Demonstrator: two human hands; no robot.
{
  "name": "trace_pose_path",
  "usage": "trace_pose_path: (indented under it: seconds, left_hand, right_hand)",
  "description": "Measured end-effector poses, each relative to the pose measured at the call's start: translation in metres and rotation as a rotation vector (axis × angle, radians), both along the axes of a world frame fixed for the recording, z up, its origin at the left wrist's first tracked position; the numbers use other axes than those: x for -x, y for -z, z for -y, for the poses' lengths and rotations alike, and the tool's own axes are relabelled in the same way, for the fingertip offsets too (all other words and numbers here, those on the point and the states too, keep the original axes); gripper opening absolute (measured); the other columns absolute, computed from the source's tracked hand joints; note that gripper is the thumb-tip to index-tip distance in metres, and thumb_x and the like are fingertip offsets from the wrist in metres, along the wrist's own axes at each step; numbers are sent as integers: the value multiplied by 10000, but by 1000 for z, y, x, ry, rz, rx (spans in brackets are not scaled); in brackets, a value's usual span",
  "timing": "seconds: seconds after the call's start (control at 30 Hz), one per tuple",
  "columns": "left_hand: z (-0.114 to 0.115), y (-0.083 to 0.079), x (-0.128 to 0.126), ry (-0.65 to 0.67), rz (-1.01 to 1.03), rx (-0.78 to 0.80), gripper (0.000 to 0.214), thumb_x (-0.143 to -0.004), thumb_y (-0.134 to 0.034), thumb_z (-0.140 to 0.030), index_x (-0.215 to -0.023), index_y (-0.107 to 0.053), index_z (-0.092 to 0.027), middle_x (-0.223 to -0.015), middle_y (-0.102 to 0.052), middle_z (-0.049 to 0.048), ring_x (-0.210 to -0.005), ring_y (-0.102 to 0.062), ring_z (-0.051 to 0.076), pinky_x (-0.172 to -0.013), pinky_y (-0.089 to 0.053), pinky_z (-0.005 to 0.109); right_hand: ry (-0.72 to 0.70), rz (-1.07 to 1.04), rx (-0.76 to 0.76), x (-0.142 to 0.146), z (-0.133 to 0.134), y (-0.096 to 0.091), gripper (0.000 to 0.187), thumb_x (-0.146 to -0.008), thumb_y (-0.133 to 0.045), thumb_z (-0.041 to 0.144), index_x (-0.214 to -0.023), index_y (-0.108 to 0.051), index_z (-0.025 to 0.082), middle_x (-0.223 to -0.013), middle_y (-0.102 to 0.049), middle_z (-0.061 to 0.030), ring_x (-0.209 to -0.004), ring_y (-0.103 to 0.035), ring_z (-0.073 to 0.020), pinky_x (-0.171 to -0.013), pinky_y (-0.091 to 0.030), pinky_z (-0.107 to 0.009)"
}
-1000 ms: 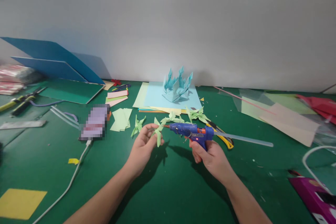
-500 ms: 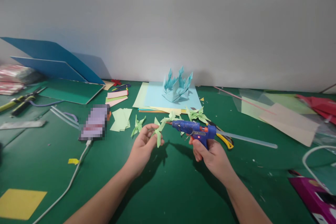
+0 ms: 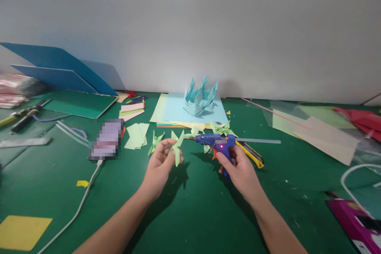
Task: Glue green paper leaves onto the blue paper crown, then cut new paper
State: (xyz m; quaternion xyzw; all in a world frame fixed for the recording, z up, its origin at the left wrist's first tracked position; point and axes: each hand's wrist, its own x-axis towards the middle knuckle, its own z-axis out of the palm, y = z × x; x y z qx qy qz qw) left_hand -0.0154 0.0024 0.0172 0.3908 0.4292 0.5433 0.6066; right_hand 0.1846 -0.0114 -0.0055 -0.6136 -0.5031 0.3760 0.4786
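Observation:
Between thumb and fingers, my left hand pinches a light green folded paper piece with pointed arms. My right hand grips a blue glue gun with a lit red light. Its nozzle points left, close to the paper piece's upper arm; whether they touch I cannot tell. A clear glue stick juts from the gun's back. More green folded pieces lie left of my left hand and behind the gun. A yellow utility knife rests right of the gun.
A light blue folded paper model stands on a stack of coloured paper at the back. Leftward are a phone on a white cable, pliers and blue boards. A purple box sits front right.
The glue gun has turned in my right hand, its rear and glue stick swinging up and left while the trigger comes into view. My left hand keeps the paper piece, slightly tilted.

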Motion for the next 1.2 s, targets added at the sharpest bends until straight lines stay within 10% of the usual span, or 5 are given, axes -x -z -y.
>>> trace_pose_path:
  seconds: [0.47, 0.67, 0.8, 1.0, 1.2]
  left_hand:
    - [1, 2, 0, -46, -73, -57, 252, -669, -705, -227, -888, -583, -235, -770, -602, -25, -621, -520, 92, -609, -426, 226]
    - [4, 3, -4, -1, -146, -104, 250, -646, -703, -228, -866, -584, -232, -762, -582, -13, -643, -509, 111, -610, -429, 240]
    - [6, 10, -5, 13, -310, -193, 201, -666, -672, -205, -851, -598, -227, -751, -553, -14, -684, -501, 125, -654, -416, 250]
    - [11, 16, -7, 161, -517, -270, 161, -724, -623, -210, -884, -612, -224, -808, -607, 3, -683, -512, 136, -656, -407, 252]
    - [12, 17, -8, 216, -507, -296, 173, -747, -594, -223, -920, -582, -226, -885, -622, 27, -814, -568, 164, -730, -451, 265]
  right_hand:
    - [-2, 515, 70, -4, 1, 13, 317, -779, -474, 544, -714, -452, 235, -684, -605, -36, -598, -576, -209, -504, -379, -286]
    - [17, 759, -168, -8, 0, 18, 374, -851, -404, 549, -638, -398, 241, -617, -485, -19, -571, -487, -186, -507, -336, -288]
    - [58, 654, -309, -3, 3, 9, 344, -852, -444, 552, -761, -441, 221, -700, -495, -16, -644, -501, -182, -568, -403, -296]
    - [-255, 660, -533, 13, 14, -6, 356, -900, -463, 354, -1240, -467, 248, -1142, -523, -101, -1062, -505, -243, -879, -420, -400]
    - [-290, 721, -548, 15, 14, -5, 267, -909, -398, 215, -1110, -571, 244, -1169, -559, -84, -1097, -507, -236, -941, -384, -431]
